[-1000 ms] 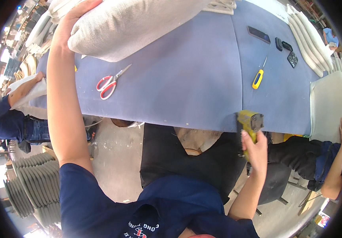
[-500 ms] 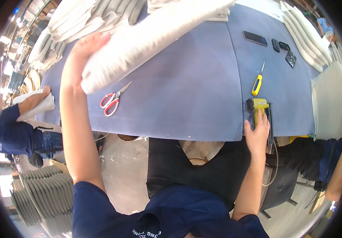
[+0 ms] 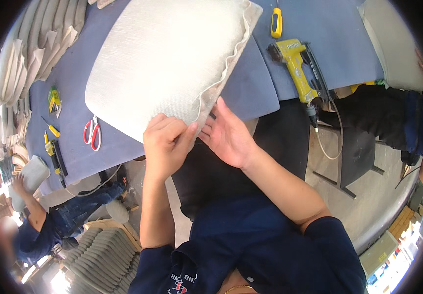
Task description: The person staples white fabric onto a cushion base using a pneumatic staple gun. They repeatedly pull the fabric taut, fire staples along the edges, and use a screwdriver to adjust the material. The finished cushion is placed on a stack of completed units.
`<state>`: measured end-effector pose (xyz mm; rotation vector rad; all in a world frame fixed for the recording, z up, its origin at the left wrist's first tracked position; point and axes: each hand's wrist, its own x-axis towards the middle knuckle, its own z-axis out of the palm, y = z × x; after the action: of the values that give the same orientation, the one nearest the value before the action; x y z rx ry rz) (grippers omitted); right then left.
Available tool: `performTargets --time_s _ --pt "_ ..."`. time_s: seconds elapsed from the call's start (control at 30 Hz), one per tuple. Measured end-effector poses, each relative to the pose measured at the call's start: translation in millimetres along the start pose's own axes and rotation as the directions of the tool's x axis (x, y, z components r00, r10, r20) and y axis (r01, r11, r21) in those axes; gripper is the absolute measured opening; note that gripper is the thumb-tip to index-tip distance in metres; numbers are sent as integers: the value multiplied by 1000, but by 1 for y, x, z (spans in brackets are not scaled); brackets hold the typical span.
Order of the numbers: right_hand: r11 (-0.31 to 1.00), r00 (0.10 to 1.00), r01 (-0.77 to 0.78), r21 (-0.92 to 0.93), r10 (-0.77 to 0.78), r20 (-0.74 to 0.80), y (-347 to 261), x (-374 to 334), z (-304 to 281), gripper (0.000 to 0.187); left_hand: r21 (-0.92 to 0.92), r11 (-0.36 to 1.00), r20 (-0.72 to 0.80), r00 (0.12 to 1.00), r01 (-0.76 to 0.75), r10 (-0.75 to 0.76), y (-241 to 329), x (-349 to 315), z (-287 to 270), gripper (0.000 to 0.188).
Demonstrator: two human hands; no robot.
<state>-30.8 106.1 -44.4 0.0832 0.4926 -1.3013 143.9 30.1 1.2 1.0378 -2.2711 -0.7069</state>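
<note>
A cream fabric-covered seat pad lies tilted over the table before me, with a wavy loose fabric edge along its right side. Its lower corner is pinched between the thumb and curled fingers of my left hand. My right hand is against the same edge, palm turned up, thumb stretched out and fingers reaching to the pad's underside; their tips are partly hidden. To the right, a yellow pneumatic staple gun lies on the table with its hose attached.
Red-handled scissors and a second staple gun lie to the left, near a yellow screwdriver. Another screwdriver is at the top. Stacked pads stand far left. A co-worker holds a pad at the left.
The pad has come down and turned in front of me. My right hand has left the staple gun and moved left to the pad's edge. My view has shifted.
</note>
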Motion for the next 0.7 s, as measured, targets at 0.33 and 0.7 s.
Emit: performTargets --time_s 0.33,0.7 --pt "993 998 -61 -97 63 17 -6 15 -20 39 48 999 13 1000 15 -16 13 13 6 42" --pt "995 992 -78 56 71 104 -16 24 -1 47 -26 960 83 958 278 -275 30 28 -8 43"
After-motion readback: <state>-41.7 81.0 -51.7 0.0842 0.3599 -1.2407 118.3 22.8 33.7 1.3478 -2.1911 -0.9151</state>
